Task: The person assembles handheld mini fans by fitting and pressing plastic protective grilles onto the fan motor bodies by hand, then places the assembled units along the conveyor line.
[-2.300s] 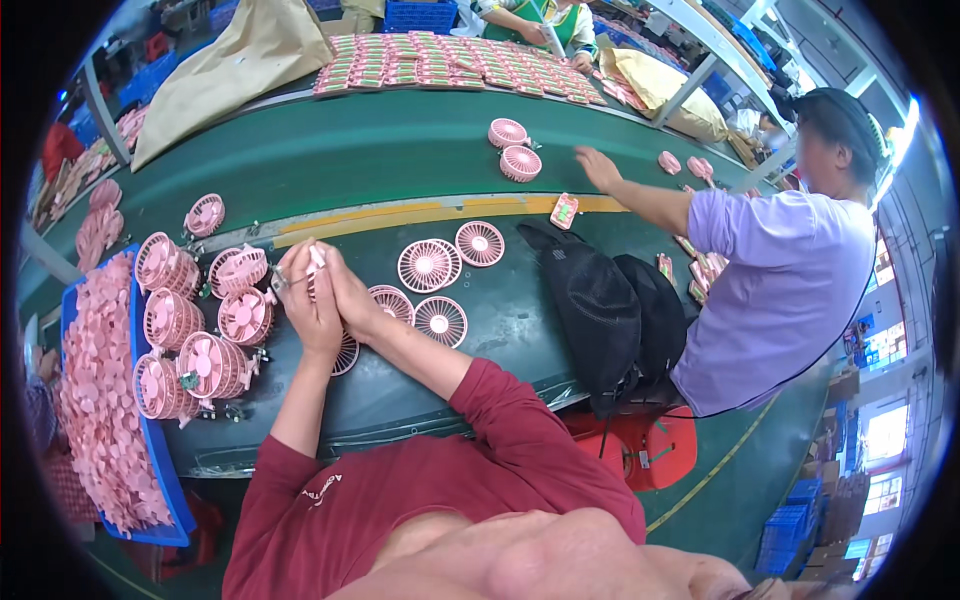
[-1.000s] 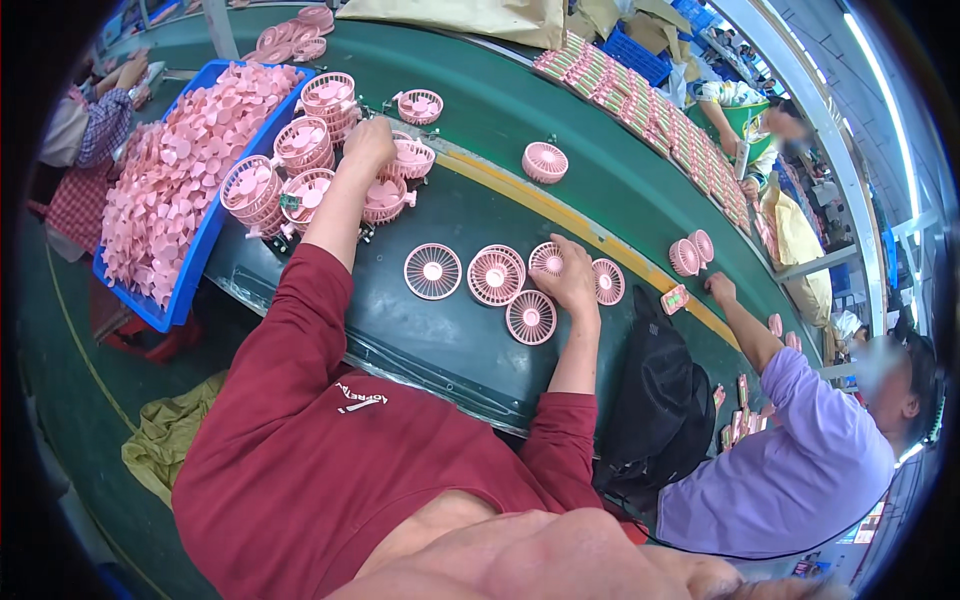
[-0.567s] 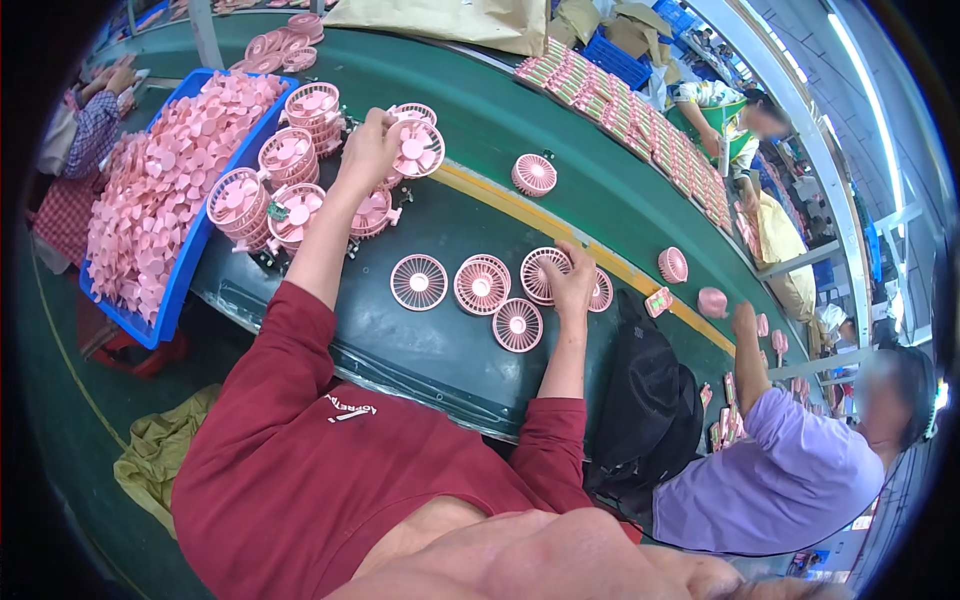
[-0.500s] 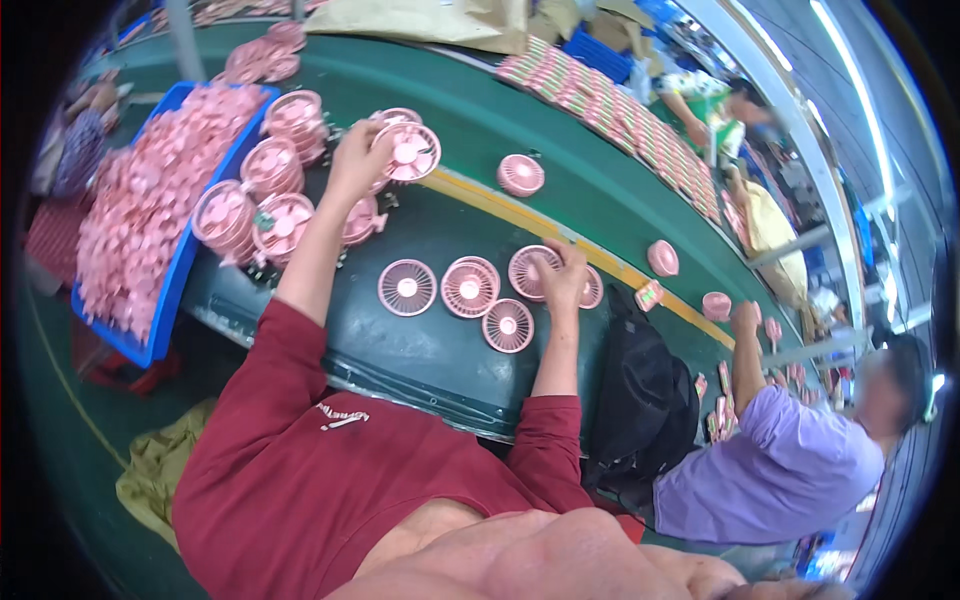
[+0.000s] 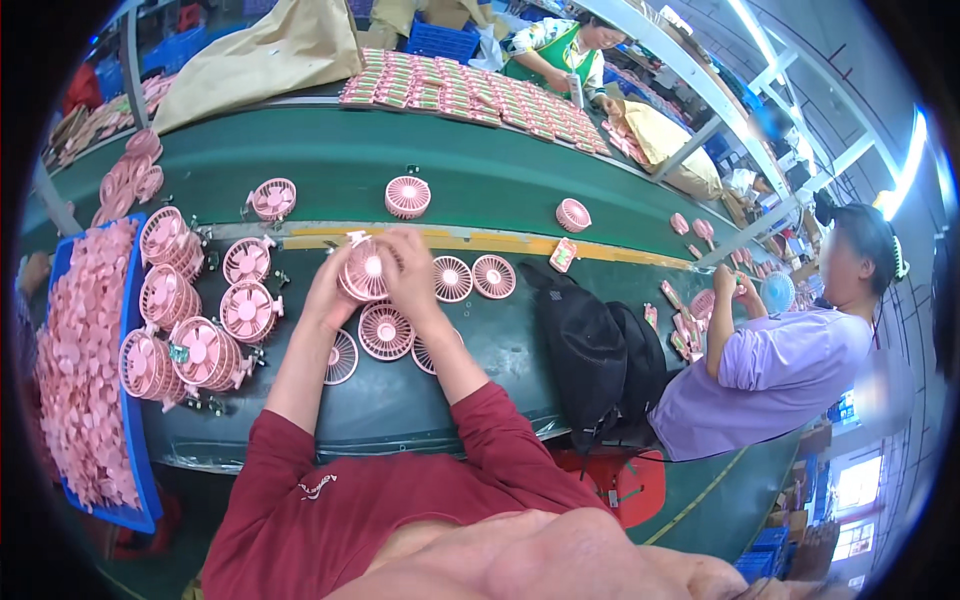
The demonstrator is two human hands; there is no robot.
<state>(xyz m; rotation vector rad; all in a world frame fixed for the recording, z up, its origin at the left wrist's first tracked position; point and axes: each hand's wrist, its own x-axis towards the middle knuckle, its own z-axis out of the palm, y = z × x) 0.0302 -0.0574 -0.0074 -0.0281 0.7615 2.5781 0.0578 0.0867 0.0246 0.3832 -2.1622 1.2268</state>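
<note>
The left hand [image 5: 325, 290] is wrapped around one side of a round pink fan head [image 5: 366, 273] and the right hand [image 5: 408, 268] is closed over the other, so the piece is held between them, front grille showing, above the dark green worktop [image 5: 505, 370]. Loose pink fan grilles [image 5: 494, 276] lie below and to the right of it, stacked fan housings [image 5: 207, 352] stand at left near a blue bin [image 5: 138, 462] heaped with pink fan blades [image 5: 88, 370], and a black backpack [image 5: 585, 335] rests farther right
</note>
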